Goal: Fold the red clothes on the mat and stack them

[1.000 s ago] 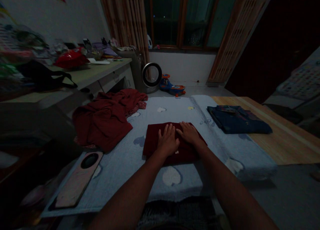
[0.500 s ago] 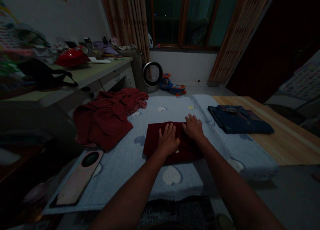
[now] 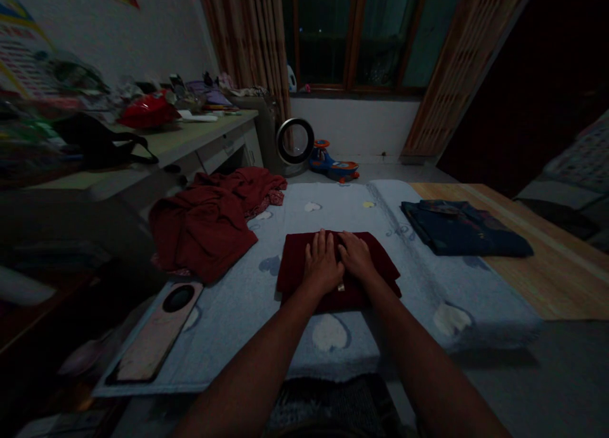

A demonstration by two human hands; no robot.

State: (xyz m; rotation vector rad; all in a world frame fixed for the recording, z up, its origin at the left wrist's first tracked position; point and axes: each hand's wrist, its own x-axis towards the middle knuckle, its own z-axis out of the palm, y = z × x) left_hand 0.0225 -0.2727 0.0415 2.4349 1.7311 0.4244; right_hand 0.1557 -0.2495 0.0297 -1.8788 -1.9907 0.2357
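A dark red garment (image 3: 380,268), folded into a flat bundle, lies on the pale blue blanket (image 3: 266,336) right in front of me. My left hand (image 3: 322,265) rests flat on its middle, fingers stretched out. Close beside it, my right hand (image 3: 356,255) also lies on the cloth with its fingers extended. A small pale label (image 3: 340,286) shows on the cloth between my wrists. Both palms are hidden against the garment.
A crumpled red garment (image 3: 204,225) lies at the left, with a phone (image 3: 152,336) nearer me. On the right, folded dark blue clothing (image 3: 466,230) spans the blanket and a wooden board (image 3: 566,273). A cluttered desk (image 3: 176,143) stands at the back left.
My right hand has moved left and inward across the folded garment, close to my left hand, uncovering the garment's right side. My left hand stays on the cloth. The view has shifted slightly.
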